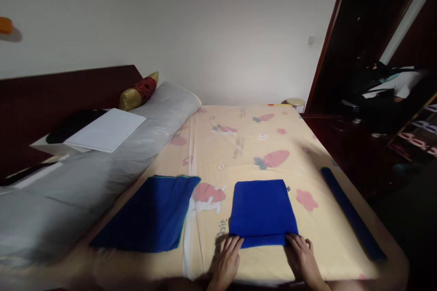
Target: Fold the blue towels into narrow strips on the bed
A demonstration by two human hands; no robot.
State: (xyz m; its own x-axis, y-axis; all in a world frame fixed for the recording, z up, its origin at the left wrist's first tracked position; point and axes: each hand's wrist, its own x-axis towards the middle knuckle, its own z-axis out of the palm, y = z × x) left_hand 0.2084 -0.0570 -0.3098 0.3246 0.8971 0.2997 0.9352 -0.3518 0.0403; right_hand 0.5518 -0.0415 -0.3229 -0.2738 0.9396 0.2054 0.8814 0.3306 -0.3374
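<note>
Straight ahead a blue cloth (262, 207) lies on the bed, squared off, with a narrow strip turned over along its near edge. My left hand (228, 257) is closed on the near left corner of that strip. At the near right corner, my right hand (302, 252) has its fingers bent around the cloth in the same way; both thumbs are largely hidden. To the left a second blue cloth (150, 213) is spread flat with slanted sides and a thin green edge. Toward the bed's right side lies a long, narrow blue cloth roll (351, 211).
The bed has a cream sheet (239, 145) printed with strawberries. A grey bedding roll (102, 175) runs along the headboard, bearing a white flat box (107, 129) and a red-gold cushion (139, 92). At far right a person (392, 84) is bent over beside a shoe rack (419, 132).
</note>
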